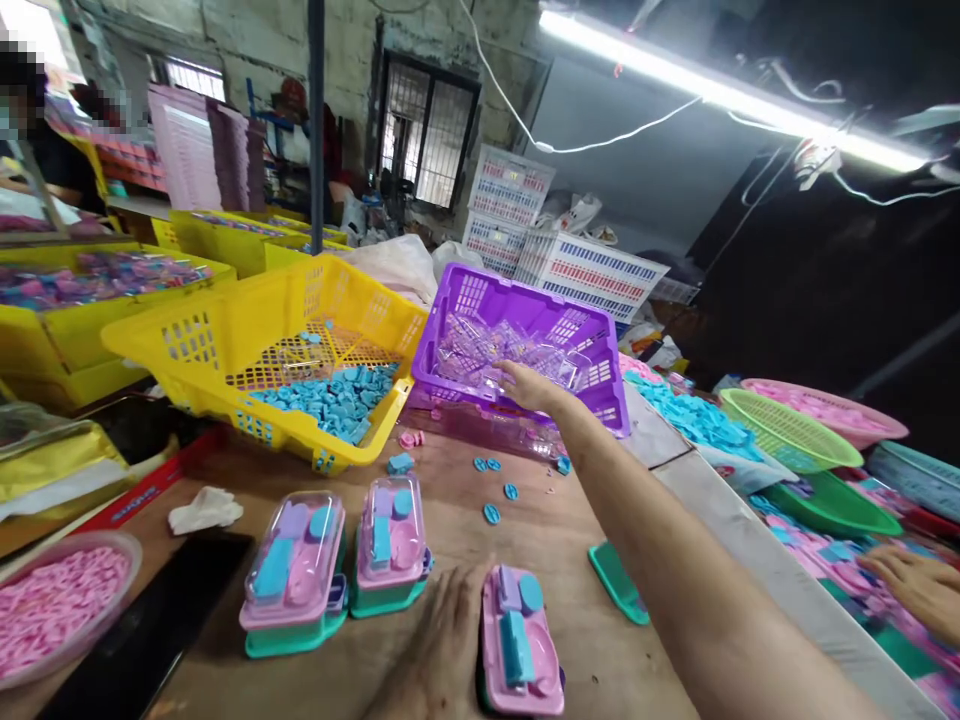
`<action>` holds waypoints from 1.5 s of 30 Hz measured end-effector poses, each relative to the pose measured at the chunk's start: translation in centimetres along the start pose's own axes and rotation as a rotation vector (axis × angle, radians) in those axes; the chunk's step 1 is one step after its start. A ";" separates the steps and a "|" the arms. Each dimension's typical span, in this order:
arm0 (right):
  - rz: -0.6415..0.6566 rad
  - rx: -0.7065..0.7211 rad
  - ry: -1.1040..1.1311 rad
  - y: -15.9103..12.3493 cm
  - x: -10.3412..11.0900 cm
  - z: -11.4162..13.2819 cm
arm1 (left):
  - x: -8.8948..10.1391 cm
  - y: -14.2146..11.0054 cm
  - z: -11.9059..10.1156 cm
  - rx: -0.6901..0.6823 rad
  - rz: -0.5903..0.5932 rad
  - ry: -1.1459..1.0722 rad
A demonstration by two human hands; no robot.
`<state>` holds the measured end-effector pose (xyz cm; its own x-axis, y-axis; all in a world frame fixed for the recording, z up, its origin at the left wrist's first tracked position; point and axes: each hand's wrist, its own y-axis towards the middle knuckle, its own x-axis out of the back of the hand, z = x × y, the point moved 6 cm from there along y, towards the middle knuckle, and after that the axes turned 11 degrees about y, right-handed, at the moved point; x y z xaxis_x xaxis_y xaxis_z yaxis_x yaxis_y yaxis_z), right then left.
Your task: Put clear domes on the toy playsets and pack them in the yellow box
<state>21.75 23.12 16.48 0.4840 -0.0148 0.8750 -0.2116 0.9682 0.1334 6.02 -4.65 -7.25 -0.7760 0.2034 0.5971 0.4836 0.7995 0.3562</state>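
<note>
At the front of the table, my left hand (448, 625) lies along the left side of a pink toy tray (534, 640) with purple and blue pieces and no clear cover. Its fingers look stretched out, though somewhat blurred. My right hand (525, 387) reaches over the near rim of a purple basket (616, 395), fingers extended above a heap of clear plastic covers (480, 345); nothing shows in its grasp. Two covered toy boxes with green bases, one at the left (294, 570) and another nearer the middle (390, 545), stand left of my left hand.
Blue pieces fill part of a yellow basket (375, 440). Small blue discs (491, 514) and a green base (619, 580) lie on the table. A black phone (150, 630) and a bowl of pink pieces (127, 545) are left. Another person's hand (911, 580) is at right.
</note>
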 end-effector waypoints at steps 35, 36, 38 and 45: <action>-0.164 -0.344 0.203 1.8 1.8 -5.8 | 1.5 1.5 -1.9 0.000 0.072 -0.039; -0.105 -0.319 0.212 1.6 1.6 -5.6 | 1.4 1.6 -1.9 0.003 0.083 -0.039; -0.007 -0.280 0.228 1.1 1.6 -5.2 | 1.3 1.6 -1.9 0.004 0.091 -0.042; -0.135 -0.300 0.201 -0.1 3.6 -6.0 | 1.4 1.4 -2.4 -0.007 0.049 -0.050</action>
<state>28.63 24.50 16.87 0.6536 -0.1272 0.7461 0.1091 0.9913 0.0734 6.57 -4.58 -4.19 -0.7705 0.2706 0.5771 0.5244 0.7838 0.3327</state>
